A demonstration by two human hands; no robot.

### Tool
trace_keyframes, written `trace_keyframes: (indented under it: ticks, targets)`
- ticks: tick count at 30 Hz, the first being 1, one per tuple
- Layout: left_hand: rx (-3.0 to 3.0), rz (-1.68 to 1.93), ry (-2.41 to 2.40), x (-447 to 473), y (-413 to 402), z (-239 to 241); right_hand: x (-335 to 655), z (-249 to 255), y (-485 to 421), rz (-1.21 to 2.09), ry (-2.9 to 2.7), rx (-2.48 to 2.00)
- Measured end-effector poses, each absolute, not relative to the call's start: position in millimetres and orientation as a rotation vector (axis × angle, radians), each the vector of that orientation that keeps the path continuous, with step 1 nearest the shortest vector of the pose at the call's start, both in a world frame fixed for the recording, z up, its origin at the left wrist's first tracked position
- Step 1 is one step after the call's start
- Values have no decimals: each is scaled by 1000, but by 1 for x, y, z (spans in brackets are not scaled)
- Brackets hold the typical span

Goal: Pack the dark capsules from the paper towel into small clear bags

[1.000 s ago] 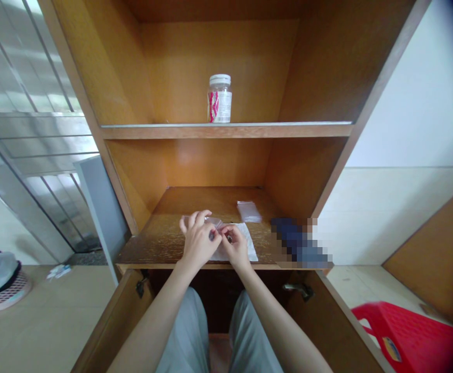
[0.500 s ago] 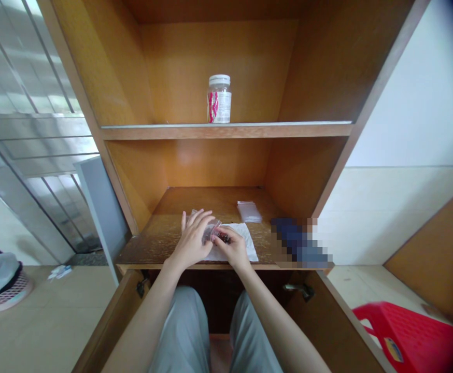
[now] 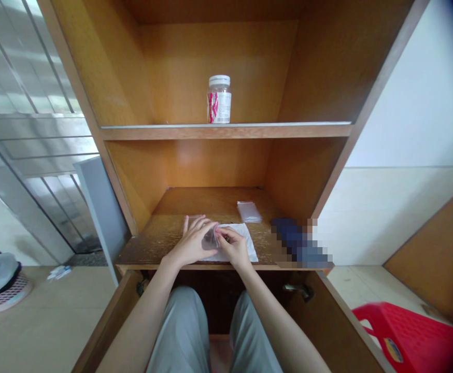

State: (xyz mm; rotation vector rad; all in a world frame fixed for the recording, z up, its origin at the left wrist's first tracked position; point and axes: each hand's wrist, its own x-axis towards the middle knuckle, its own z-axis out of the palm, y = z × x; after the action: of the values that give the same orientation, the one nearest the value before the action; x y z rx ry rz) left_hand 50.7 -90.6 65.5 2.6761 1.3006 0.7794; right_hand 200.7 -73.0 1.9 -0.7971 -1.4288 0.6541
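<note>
Left hand [image 3: 190,244] lower on clear bag [image 3: 211,239]

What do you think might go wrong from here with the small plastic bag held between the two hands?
The small bag is pinched between the left hand and right hand, and something dark seems to be inside it. If its mouth is open, which I cannot tell, the contents might spill onto the white paper. That paper lies near the shelf's front edge, so anything dropped might roll off.
</note>
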Motion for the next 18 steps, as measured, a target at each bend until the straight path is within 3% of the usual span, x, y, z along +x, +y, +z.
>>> trace_keyframes:
  ticks: [18]
  targets:
    - [2336,1049,1121,43,-85,54,202,1,-71,673,-1505,-757]
